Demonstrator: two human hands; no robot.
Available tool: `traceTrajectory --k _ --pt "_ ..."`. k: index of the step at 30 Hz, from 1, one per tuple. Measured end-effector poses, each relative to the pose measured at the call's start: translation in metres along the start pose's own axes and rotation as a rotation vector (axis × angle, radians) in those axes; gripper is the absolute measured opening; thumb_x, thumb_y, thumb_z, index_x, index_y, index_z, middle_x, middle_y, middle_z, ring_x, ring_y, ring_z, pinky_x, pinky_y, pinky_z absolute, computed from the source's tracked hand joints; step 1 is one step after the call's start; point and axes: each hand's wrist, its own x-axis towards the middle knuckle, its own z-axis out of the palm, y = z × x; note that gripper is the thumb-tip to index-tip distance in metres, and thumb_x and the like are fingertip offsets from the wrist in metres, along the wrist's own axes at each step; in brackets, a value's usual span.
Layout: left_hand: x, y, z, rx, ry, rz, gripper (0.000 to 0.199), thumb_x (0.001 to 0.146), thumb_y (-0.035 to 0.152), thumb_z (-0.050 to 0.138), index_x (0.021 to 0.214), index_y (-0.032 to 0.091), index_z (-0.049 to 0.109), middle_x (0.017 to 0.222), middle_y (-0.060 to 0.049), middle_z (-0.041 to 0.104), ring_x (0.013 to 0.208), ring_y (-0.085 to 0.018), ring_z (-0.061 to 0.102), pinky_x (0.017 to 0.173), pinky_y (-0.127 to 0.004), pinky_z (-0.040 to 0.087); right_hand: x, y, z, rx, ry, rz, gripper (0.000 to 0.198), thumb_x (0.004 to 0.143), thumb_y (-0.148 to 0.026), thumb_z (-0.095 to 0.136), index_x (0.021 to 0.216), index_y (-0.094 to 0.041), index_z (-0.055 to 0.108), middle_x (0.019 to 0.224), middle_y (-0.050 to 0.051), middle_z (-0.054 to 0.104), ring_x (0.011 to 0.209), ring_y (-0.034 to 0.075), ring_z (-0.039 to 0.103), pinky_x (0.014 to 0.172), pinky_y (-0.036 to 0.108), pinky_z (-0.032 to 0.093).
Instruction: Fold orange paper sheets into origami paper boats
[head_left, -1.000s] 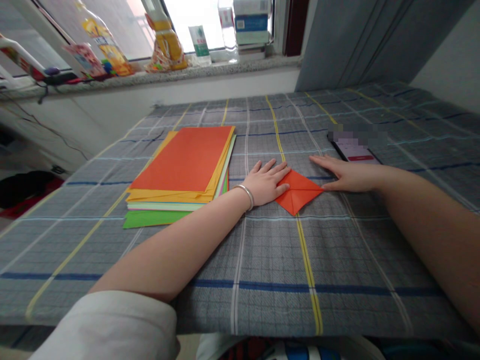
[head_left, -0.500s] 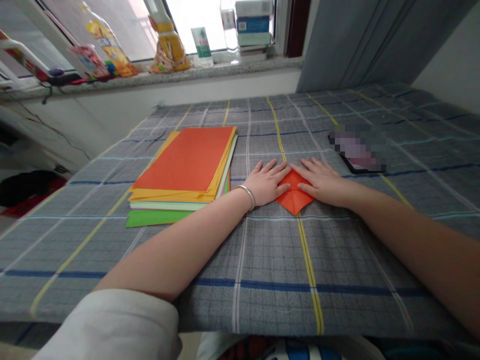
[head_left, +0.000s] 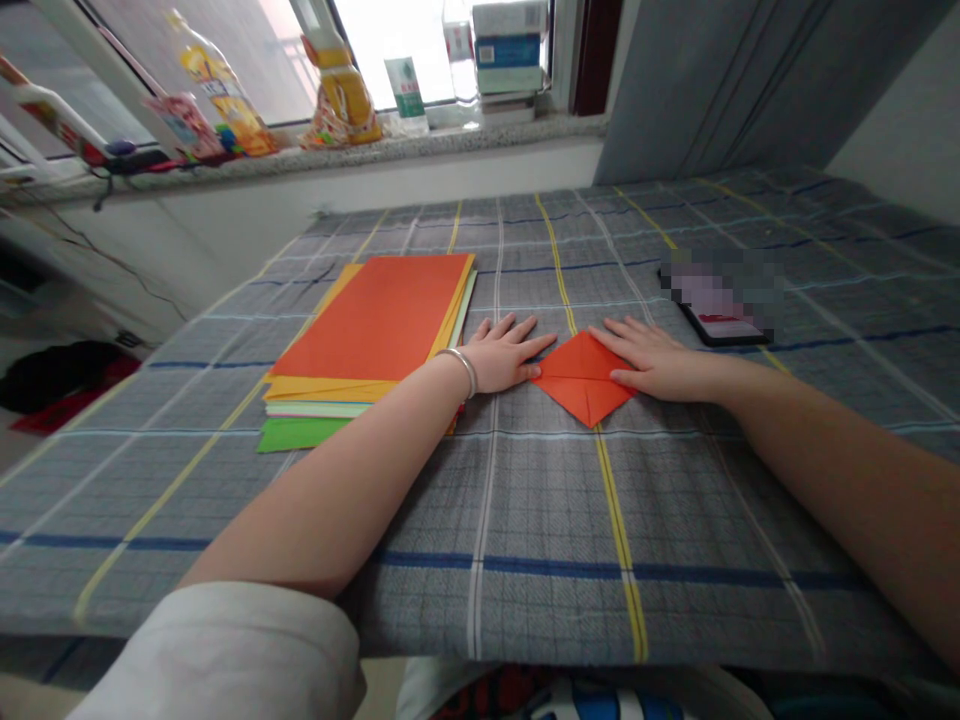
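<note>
A folded orange-red paper [head_left: 583, 378] lies flat on the checked cloth, diamond-shaped, with creases crossing near its middle. My left hand [head_left: 506, 352], a silver bangle at its wrist, lies flat with fingers spread at the paper's left corner; the thumb is at that corner. Over the right corner rests my right hand [head_left: 651, 358], its fingers stretched out and its thumb on the paper, hiding that corner. Left of my left hand is a stack of coloured paper [head_left: 375, 318], orange-red on top with yellow, pale and green sheets below.
A phone [head_left: 724, 310] with a blurred-out screen lies beyond my right hand. The grey checked cloth [head_left: 300, 560] covers the table. Along the windowsill [head_left: 420, 145] stand a juice bottle [head_left: 217, 90], a yellow bottle [head_left: 345, 95], a tube [head_left: 406, 90] and stacked boxes [head_left: 508, 50].
My left hand has slid left across the paper to its left corner, uncovering more of it. My right hand has shifted slightly right and stays on the right side.
</note>
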Motion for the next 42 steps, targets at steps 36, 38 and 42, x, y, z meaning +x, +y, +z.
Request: traceTrajectory --k 36,38,42 --pt "0.014 0.031 0.027 -0.890 0.536 0.080 0.025 0.077 0.023 0.073 0.096 0.017 0.058 0.090 -0.002 0.066 0.081 -0.017 0.061 0.073 -0.031 0.046 -0.001 -0.043 0.003 0.662 0.407 0.015 0.037 0.073 -0.027 0.067 0.110 -0.025 0.060 0.101 0.005 0.075 0.086 0.027 0.071 0.075 0.041 0.058" --pt "0.014 0.031 0.026 -0.896 0.537 0.067 0.025 0.077 0.023 0.074 0.096 0.017 0.059 0.091 -0.002 0.067 0.082 -0.017 0.062 0.073 -0.031 0.046 -0.002 -0.046 0.004 0.665 0.428 0.040 0.045 0.073 -0.028 0.067 0.117 -0.026 0.058 0.102 0.005 0.075 0.087 0.027 0.071 0.075 0.042 0.058" --pt "0.013 0.032 0.024 -0.904 0.516 0.027 0.025 0.075 0.022 0.075 0.092 0.017 0.059 0.087 -0.001 0.066 0.078 -0.016 0.061 0.069 -0.029 0.044 -0.005 -0.052 0.002 0.601 0.436 0.112 0.055 0.072 -0.030 0.068 0.126 -0.027 0.056 0.099 0.006 0.074 0.086 0.029 0.071 0.074 0.044 0.058"
